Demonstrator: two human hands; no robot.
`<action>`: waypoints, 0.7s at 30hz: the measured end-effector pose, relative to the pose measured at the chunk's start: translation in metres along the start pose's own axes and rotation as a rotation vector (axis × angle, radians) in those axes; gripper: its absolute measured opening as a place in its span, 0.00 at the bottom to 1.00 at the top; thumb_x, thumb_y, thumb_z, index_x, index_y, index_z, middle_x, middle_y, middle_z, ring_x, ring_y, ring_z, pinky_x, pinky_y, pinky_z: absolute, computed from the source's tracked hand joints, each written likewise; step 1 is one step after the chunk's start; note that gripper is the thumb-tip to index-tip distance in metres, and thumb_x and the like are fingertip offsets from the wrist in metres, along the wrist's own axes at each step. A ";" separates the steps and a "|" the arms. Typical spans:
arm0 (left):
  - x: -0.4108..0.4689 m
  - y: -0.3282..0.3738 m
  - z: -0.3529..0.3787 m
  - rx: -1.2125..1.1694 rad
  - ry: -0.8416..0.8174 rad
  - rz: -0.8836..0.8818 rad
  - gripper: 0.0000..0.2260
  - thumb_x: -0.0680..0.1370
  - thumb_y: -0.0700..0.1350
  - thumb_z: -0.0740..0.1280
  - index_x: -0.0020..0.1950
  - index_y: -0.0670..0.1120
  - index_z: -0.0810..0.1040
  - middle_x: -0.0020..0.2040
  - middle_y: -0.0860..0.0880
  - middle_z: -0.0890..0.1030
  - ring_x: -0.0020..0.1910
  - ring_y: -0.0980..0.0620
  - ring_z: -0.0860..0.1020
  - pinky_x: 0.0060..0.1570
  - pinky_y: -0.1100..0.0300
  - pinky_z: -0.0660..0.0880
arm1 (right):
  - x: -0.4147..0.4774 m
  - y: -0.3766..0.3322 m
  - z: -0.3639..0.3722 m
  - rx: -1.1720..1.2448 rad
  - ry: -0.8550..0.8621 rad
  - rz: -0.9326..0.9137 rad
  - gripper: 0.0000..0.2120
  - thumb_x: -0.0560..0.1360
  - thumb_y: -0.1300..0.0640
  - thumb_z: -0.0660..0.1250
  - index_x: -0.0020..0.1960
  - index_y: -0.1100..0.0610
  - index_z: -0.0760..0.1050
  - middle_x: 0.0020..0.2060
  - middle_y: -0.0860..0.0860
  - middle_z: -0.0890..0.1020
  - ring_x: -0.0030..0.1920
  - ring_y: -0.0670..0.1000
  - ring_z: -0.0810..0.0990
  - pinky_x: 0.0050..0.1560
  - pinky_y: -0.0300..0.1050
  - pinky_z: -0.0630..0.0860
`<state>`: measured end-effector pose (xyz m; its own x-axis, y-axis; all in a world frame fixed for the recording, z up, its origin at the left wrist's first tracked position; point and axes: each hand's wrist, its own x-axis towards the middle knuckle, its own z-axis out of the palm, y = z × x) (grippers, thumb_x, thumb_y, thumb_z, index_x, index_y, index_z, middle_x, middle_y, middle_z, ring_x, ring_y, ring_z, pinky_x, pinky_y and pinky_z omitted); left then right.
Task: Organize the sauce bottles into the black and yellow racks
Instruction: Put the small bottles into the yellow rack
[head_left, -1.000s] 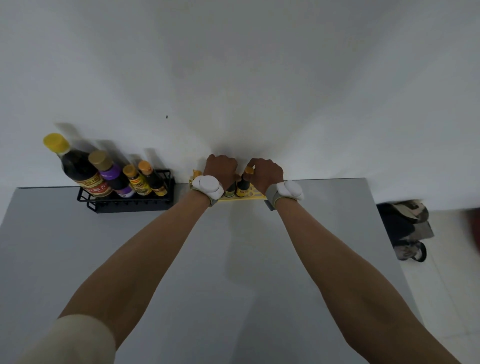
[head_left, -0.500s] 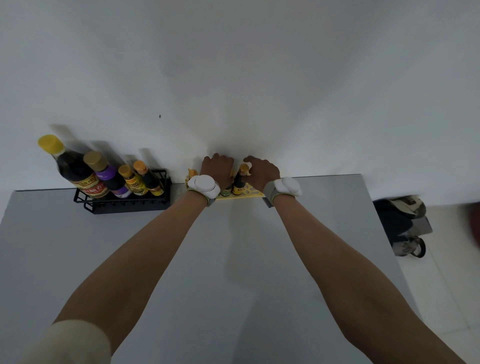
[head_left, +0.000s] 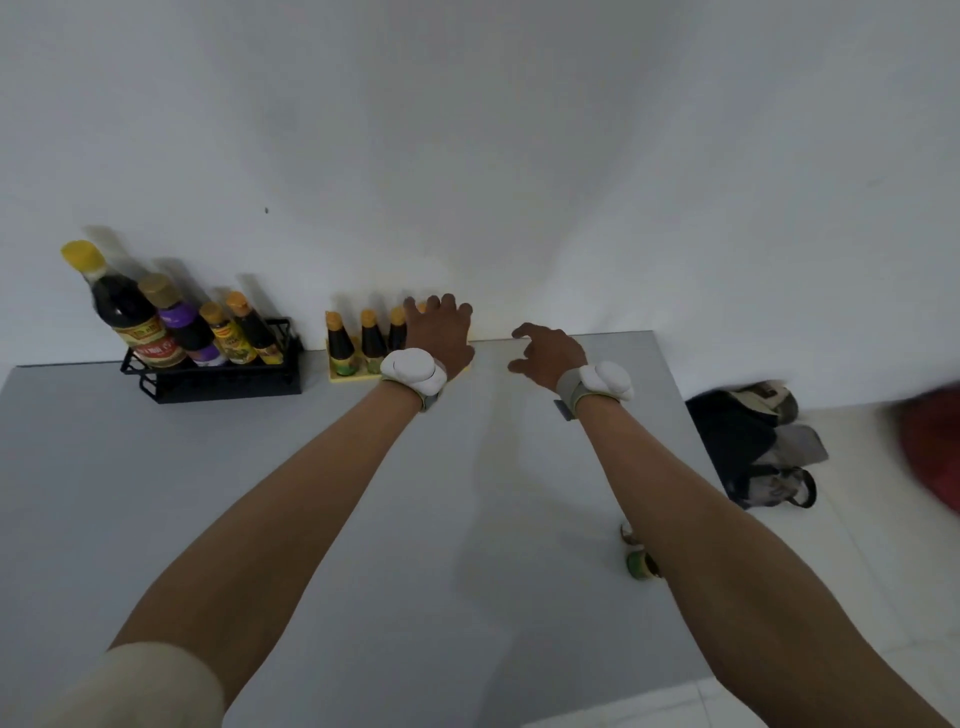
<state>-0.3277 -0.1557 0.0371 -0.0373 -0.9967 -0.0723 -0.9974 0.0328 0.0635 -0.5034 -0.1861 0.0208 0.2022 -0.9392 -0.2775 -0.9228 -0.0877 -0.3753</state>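
The black rack (head_left: 223, 382) stands at the table's far left against the wall, holding several bottles, the tallest dark with a yellow cap (head_left: 117, 306). To its right the yellow rack (head_left: 345, 375) carries small dark bottles with orange caps (head_left: 340, 340). My left hand (head_left: 441, 332) rests over the rack's right end with fingers spread, covering the bottles there; whether it grips one is hidden. My right hand (head_left: 548, 353) hovers to the right of the rack, fingers curled apart, holding nothing. Two small bottles (head_left: 640, 556) lie on the table beside my right forearm, partly hidden.
The grey table (head_left: 311, 519) ends against a white wall. Beyond its right edge, on the pale floor, lies a dark bag (head_left: 753, 447). Something red and blurred (head_left: 935, 452) is at the right border.
Both hands were closed on bottles in the yellow rack. Now the right hand has let go and drawn away to the right; the left hand has opened over the rack's right end.
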 end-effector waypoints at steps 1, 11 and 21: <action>-0.009 0.017 -0.001 -0.012 0.001 0.012 0.23 0.74 0.51 0.67 0.68 0.46 0.71 0.64 0.43 0.73 0.64 0.41 0.71 0.70 0.39 0.59 | -0.013 0.015 -0.005 0.005 0.004 0.007 0.24 0.72 0.49 0.71 0.67 0.49 0.71 0.57 0.52 0.82 0.58 0.54 0.79 0.58 0.45 0.74; -0.073 0.134 0.027 -0.019 -0.038 0.089 0.24 0.73 0.54 0.67 0.68 0.47 0.71 0.64 0.44 0.73 0.65 0.42 0.71 0.68 0.41 0.61 | -0.112 0.123 -0.020 0.005 0.009 0.147 0.21 0.71 0.48 0.71 0.63 0.47 0.73 0.52 0.50 0.84 0.55 0.52 0.81 0.52 0.43 0.75; -0.107 0.221 0.068 -0.095 -0.139 0.214 0.26 0.73 0.57 0.67 0.68 0.49 0.71 0.65 0.45 0.74 0.63 0.43 0.75 0.63 0.47 0.67 | -0.170 0.192 -0.018 0.052 -0.013 0.206 0.21 0.69 0.46 0.73 0.61 0.46 0.75 0.57 0.48 0.82 0.55 0.51 0.80 0.55 0.46 0.78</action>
<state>-0.5480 -0.0366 -0.0085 -0.2612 -0.9479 -0.1825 -0.9560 0.2278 0.1849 -0.7213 -0.0493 0.0121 0.0161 -0.9310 -0.3646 -0.9270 0.1228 -0.3545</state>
